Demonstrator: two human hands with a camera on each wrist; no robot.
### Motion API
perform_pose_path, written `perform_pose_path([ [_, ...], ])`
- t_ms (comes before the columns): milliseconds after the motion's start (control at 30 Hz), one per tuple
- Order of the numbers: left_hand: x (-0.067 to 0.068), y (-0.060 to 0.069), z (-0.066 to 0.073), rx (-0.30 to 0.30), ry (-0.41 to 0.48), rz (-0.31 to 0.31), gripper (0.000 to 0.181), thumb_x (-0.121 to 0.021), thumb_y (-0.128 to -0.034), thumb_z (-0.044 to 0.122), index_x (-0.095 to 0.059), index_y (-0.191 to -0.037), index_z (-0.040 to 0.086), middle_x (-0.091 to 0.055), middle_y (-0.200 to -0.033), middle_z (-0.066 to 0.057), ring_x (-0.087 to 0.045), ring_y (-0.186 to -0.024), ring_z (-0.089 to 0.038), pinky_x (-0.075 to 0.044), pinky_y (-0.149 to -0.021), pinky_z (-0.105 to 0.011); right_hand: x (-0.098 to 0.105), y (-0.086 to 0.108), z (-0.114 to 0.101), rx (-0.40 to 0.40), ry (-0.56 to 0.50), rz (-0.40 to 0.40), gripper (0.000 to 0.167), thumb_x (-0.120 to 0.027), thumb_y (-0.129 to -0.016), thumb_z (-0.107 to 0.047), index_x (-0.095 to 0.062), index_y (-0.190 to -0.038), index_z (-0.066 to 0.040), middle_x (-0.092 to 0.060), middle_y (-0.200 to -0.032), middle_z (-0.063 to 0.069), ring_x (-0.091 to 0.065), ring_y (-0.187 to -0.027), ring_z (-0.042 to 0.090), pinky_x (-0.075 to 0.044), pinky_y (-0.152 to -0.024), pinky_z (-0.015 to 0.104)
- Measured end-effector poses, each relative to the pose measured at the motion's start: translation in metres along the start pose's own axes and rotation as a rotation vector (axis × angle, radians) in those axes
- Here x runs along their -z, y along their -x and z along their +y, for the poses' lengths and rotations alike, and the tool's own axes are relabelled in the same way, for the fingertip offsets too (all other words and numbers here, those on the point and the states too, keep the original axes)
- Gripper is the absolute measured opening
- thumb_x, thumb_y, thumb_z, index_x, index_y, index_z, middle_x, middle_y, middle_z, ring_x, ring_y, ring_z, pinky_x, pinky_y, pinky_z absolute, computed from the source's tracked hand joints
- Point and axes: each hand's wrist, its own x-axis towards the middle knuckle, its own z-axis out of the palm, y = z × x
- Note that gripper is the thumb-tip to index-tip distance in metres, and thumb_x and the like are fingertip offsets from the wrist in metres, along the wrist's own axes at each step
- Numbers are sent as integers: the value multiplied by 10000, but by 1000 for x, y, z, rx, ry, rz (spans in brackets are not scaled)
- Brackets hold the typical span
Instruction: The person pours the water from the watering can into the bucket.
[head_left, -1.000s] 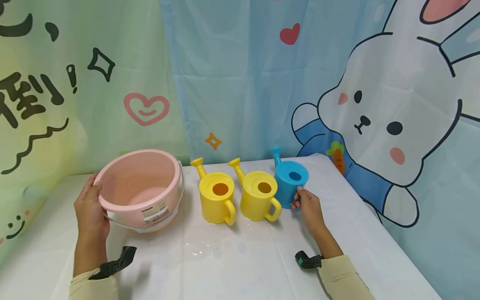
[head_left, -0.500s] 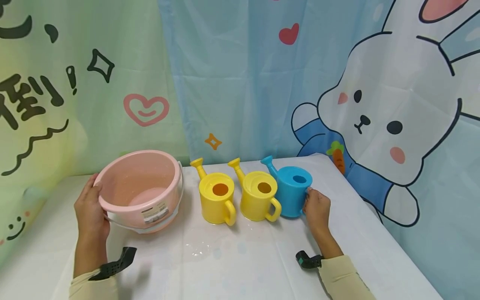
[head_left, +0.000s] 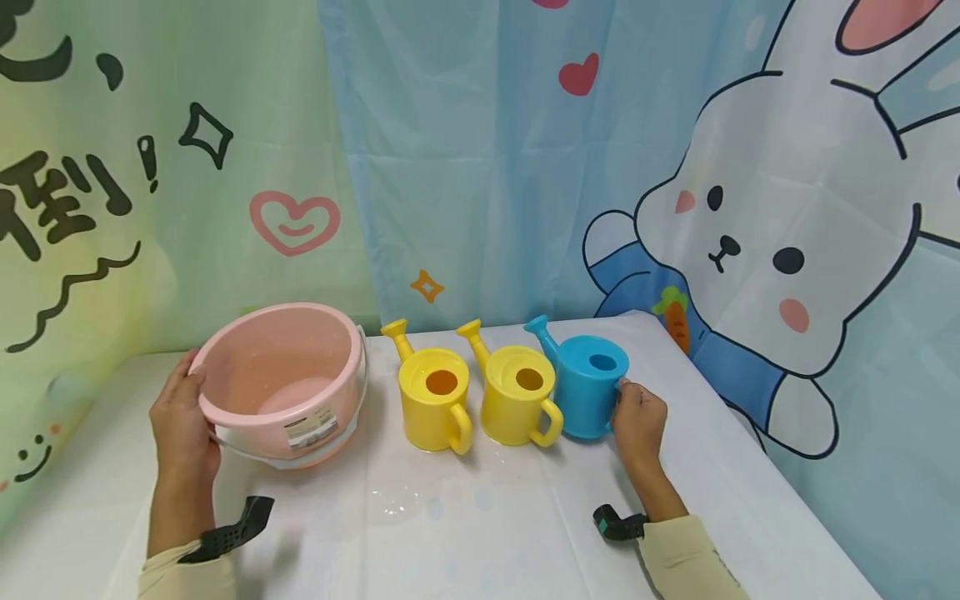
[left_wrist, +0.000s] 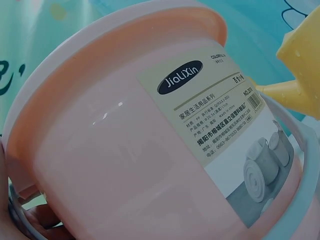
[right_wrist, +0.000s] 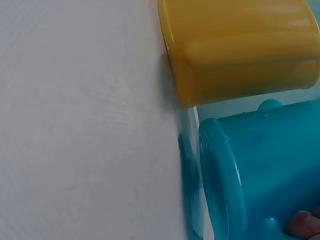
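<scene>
On the left of the head view, my left hand (head_left: 183,421) grips the rim and side of a pink bucket (head_left: 322,392). Its pale handle hangs around the front, and a printed label (left_wrist: 215,125) shows in the left wrist view. My right hand (head_left: 640,421) holds a blue watering can (head_left: 588,387) by its handle, which the fingers mostly cover. In the right wrist view the can's base is close to the tabletop; whether it touches, I cannot tell. Beside it stand a yellow watering can (head_left: 517,408) and a second yellow watering can (head_left: 431,412), both upright, spouts pointing back-left.
Water drops (head_left: 397,502) lie on the white tablecloth (head_left: 450,558) in front of the yellow cans. Behind the table's back edge hangs a printed curtain (head_left: 465,167) with a rabbit and hearts.
The blue watering can has come nearer and slightly right, and its spout now angles more to the left. My right hand shifted right with it. The bucket and yellow cans stay put.
</scene>
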Motion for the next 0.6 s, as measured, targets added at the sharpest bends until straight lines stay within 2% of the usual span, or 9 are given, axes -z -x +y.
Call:
perform_pose_path([
  [300,0,-1,1,-7,-3,-1,449,-502,-1020,219,-455,-1464,169,-378,-1513,-37,-480,-1232,-158,-500,-839,-149,1,-5,-7,3,-21,-3,518,-370,-1016,-219,-411,-536,-29,-370,-460,32,-380,-420,178,-334,-397,257],
  [500,0,0,0,-8,-14,-9,456,-504,-1021,229,-445,-1470,184,-367,-1521,-28,-461,-1260,-166,-492,-860,-159,3,-17,-22,38,26,1,562,-361,-1023,-298,-440,-563,13,-390,-481,58,-407,-444,218,-339,-418,249],
  [600,0,1,0,-9,-21,-8,454,-500,-1022,230,-446,-1471,185,-368,-1520,-31,-476,-1233,-157,-501,-843,-154,6,-23,-33,63,15,6,570,-374,-1023,-311,-438,-572,32,-384,-475,41,-394,-434,207,-331,-411,240],
])
